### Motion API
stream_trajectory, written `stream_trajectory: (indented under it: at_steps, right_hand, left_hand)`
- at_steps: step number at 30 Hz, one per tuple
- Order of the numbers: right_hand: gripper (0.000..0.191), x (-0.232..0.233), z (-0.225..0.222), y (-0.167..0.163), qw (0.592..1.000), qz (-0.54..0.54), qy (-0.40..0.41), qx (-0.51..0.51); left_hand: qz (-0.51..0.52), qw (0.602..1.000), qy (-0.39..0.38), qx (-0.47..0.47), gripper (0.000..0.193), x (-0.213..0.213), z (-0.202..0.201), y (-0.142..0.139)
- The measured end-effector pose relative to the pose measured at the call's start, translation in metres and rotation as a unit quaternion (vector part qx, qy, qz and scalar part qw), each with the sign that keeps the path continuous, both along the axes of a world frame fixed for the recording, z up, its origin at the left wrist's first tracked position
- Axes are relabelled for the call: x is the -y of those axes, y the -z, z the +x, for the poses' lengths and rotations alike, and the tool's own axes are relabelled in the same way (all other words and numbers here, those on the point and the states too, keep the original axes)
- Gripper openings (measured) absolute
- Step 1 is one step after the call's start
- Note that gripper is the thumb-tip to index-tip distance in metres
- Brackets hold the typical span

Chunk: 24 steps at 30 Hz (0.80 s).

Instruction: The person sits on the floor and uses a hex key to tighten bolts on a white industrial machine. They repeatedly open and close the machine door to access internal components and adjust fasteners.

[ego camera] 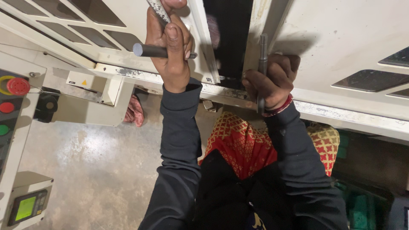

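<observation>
Head view: looks straight down on two dark-sleeved arms raised to the sliding doors of a cream-white machine housing [341,38].
Left hand [170,40]: fingers wrapped tight round a grey metal rod [149,50] lying crosswise, thumb on top; the same hand is also closed on the left door handle [158,8], only partly seen.
Right hand [272,79]: fingers closed round a second grey rod [263,59] held upright along the right door edge; red bangles at the wrist.
Rod positions: both are held against the doors, either side of the dark gap [228,38] between them.
Risk, pinch: fingers sit just beside the door edges; if a door is slid shut while so gripped, knuckles could be caught (judgement only).
Risk, drop: the crosswise rod is shared with a handle grip, so it could slip loose and fall to the concrete floor [93,170] or onto the lap below.
Risk, jam: a rod left across the gap could foul the door travel.
Hidden: the inside of the machine is black, nothing can be made out.
Cut off: top of the left handle and the door tops are out of frame.
Unclear: whether the upright rod is loose stock or the door's own handle cannot be told; its lower end is hidden behind the wrist.
Left edge: control panel [10,106] with red and green buttons, partly cropped.
</observation>
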State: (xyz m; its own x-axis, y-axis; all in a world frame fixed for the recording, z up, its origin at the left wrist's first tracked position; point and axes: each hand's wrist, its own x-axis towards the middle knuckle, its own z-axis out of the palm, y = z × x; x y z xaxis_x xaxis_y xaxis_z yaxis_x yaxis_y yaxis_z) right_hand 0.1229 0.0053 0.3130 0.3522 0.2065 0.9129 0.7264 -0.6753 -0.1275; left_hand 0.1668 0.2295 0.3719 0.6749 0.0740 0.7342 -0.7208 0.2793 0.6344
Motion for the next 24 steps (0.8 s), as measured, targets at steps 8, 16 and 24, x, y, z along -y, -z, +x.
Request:
stream_trajectory:
  at_steps: [8, 16, 24]
  right_hand:
    - [0.015, 0.0004, -0.0005, 0.0014, 1.000, 0.008, -0.006, -0.006]
    - [0.014, -0.0010, 0.0037, 0.0041, 1.000, 0.017, -0.002, 0.013]
    - [0.014, -0.0002, -0.0014, 0.0004, 1.000, 0.007, -0.004, -0.004]
  left_hand:
    - [0.003, 1.000, -0.003, 0.001, 0.038, 0.0004, 0.0000, 0.0007]
    - [0.000, 1.000, -0.004, -0.003, 0.039, 0.0006, 0.0008, 0.0022]
    - [-0.009, 1.000, 0.008, 0.002, 0.038, 0.0007, 0.0020, 0.0047]
